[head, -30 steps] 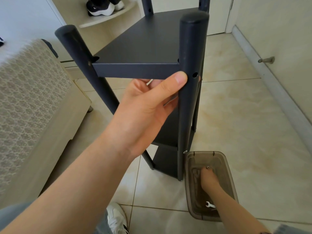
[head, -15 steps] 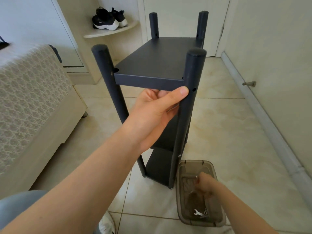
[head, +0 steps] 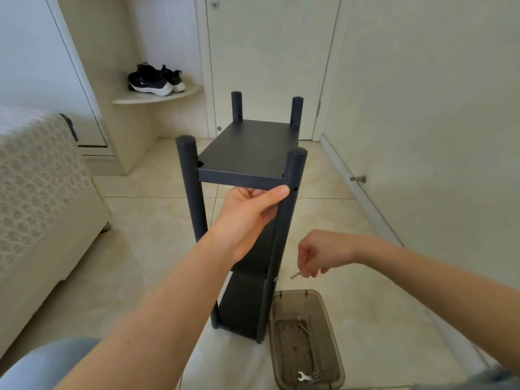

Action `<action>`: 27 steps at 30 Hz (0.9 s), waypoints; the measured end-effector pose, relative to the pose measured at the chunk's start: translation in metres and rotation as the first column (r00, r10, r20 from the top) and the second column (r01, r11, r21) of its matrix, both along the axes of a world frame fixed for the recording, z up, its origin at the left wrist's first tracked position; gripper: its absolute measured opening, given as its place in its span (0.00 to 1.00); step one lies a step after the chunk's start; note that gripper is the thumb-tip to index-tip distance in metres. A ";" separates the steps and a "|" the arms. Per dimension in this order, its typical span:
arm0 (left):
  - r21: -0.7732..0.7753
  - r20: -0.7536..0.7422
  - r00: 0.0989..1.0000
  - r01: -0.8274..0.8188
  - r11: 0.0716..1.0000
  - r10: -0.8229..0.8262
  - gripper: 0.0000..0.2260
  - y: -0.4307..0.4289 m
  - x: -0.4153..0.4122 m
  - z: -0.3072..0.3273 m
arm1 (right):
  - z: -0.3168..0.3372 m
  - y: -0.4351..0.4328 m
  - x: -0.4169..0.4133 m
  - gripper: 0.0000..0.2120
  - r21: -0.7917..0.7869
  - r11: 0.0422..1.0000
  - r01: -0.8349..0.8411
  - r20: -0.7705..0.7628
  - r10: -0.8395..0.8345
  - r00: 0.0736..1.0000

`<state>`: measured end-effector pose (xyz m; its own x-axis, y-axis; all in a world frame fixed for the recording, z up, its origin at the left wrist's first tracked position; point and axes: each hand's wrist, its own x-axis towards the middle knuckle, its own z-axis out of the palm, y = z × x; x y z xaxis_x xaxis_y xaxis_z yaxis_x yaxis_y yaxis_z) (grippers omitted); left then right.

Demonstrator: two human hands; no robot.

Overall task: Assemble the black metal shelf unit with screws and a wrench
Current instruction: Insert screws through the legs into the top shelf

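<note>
The black metal shelf unit (head: 250,144) stands upright on the tiled floor with four round posts. My left hand (head: 247,212) grips the top shelf's front edge from below, thumb against the near right post (head: 292,192). My right hand (head: 323,253) hovers to the right of that post, above the tray, and pinches a small silver screw (head: 295,275). A small silver wrench (head: 304,377) lies at the near end of the brown plastic tray (head: 332,333), with a few screws beside it.
A bed with a patterned cover (head: 36,187) fills the left side. Black shoes (head: 153,80) sit on a corner shelf at the back. A closed door (head: 270,66) is behind the unit; a doorstop (head: 358,179) sticks out of the right wall.
My right hand came up out of the tray with a screw pinched in its fingers. The view tilted up and back; my left hand kept its grip on the shelf.
</note>
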<state>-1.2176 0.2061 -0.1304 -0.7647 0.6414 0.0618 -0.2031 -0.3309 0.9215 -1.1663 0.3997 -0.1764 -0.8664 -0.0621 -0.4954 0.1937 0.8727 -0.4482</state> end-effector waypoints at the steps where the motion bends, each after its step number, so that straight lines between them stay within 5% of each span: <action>1: -0.003 0.003 1.000 -0.002 1.000 0.002 0.01 -0.001 0.000 -0.001 | 0.017 -0.004 0.006 0.06 -0.029 0.999 -0.039 -0.047 0.037 0.998; 8: -0.027 0.026 0.998 -0.050 0.998 0.051 0.01 -0.002 -0.004 0.000 | 0.075 -0.024 0.053 0.05 -0.447 0.894 -0.023 -0.426 -0.191 0.884; 13: -0.068 0.021 0.999 -0.044 0.997 0.046 0.02 0.001 -0.007 -0.001 | 0.084 -0.030 0.061 0.06 -0.465 0.885 -0.020 -0.656 -0.329 0.679; 16: -0.086 0.016 0.999 -0.040 0.995 0.041 0.14 0.001 -0.009 -0.003 | 0.086 -0.033 0.063 0.07 -0.456 0.890 -0.012 -0.715 -0.358 0.601; 19: -0.082 0.004 0.999 -0.046 0.996 0.047 0.07 0.001 -0.009 -0.003 | 0.086 -0.032 0.064 0.06 -0.445 0.895 0.026 -0.766 -0.395 0.507; 27: -0.061 0.006 0.998 -0.068 0.996 0.068 0.22 -0.001 -0.007 -0.002 | 0.090 -0.037 0.069 0.06 -0.428 0.901 0.076 -0.784 -0.411 0.466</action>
